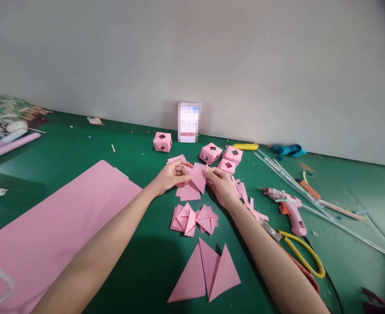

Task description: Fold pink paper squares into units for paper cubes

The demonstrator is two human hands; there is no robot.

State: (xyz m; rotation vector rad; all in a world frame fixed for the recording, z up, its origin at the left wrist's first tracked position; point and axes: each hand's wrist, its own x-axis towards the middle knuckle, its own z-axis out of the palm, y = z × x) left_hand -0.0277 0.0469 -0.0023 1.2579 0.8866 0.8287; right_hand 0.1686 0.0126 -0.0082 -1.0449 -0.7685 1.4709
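Both hands hold one small pink paper piece [199, 176] between them, above the green table. My left hand [174, 176] pinches its left side; a red-patterned band or nail shows at a fingertip. On its right edge, my right hand [219, 182] has thumb and fingers closed. Flat pink paper squares [188, 192] lie just beneath. Nearer to me sit two small piles of folded pink pieces [186, 219], [207, 219] side by side. Closer still are several larger folded pink triangles [190, 279].
Pink paper cubes with cut holes [162, 142] stand near the wall, beside a propped blurred card or screen [189, 123]. A large pink sheet [64, 218] covers the left. Glue gun [290, 209], yellow-handled scissors [305, 253], clear sticks and pink strips [249, 203] lie right.
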